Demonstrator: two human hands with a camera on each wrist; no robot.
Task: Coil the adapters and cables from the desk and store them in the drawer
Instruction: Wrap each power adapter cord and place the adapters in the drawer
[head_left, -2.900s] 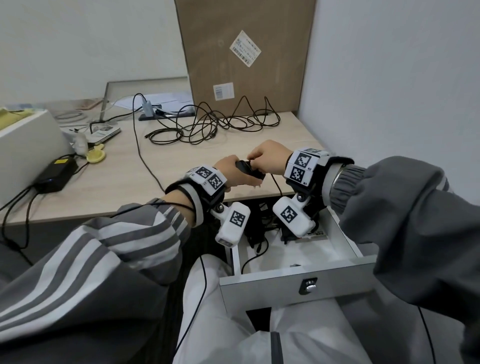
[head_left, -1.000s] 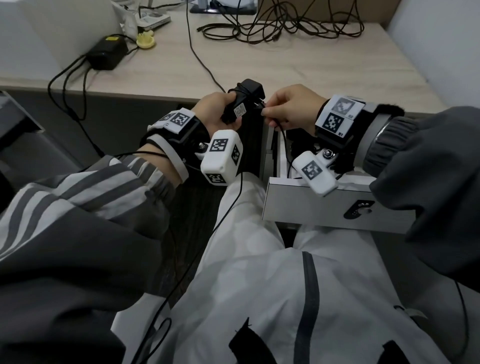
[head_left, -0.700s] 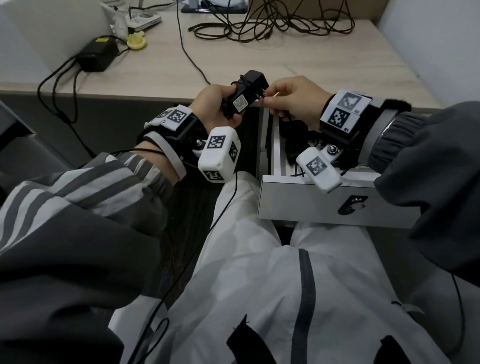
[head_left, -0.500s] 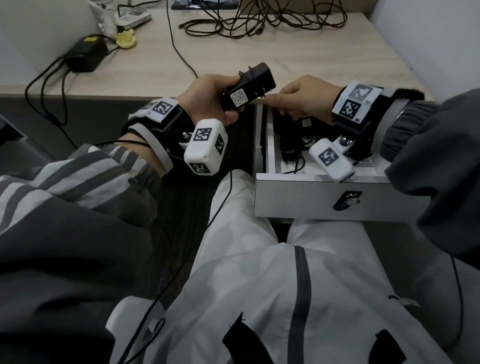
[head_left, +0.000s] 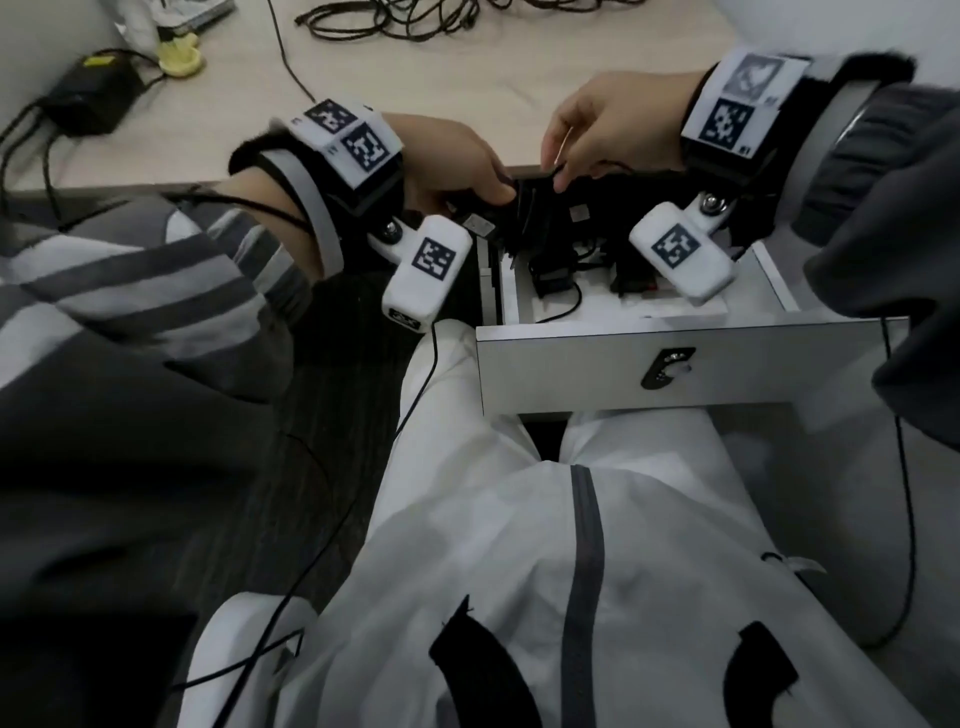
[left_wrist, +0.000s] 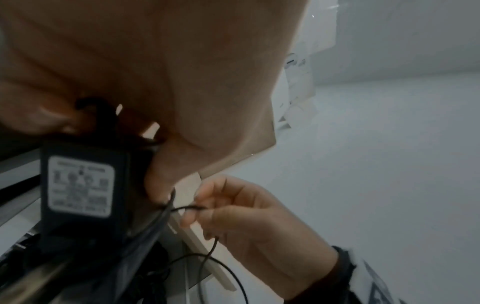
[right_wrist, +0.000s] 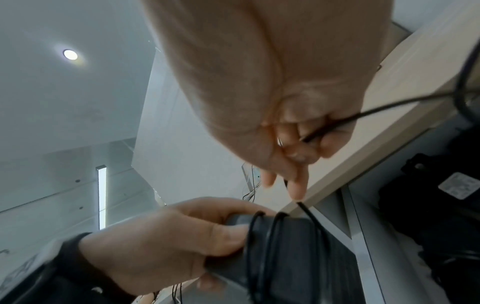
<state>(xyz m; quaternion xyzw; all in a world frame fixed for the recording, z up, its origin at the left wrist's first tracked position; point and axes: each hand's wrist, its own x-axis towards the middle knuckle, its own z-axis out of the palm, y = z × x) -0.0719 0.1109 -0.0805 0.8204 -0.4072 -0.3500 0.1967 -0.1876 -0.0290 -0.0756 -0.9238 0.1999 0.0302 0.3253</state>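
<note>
Head view: left hand (head_left: 452, 161) grips the black adapter (left_wrist: 85, 185) over the open drawer (head_left: 675, 358), steadying it as a spool; right hand (head_left: 608, 130) pinches its thin cable (right_wrist: 327, 127), several turns already wound, apparently to finish wrapping; more cables (head_left: 457, 18) lie on the table (head_left: 415, 93)

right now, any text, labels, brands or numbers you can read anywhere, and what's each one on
No text here can be read as words.
White label on the black adapter gripped by the left hand: several printed lines, too blurred.
Label on another adapter in the drawer: too small.
Wrist-band markers: black-and-white square codes; the tiny characters beside them are illegible.
Yellow sticker on the power brick on the desk: unreadable.
</note>
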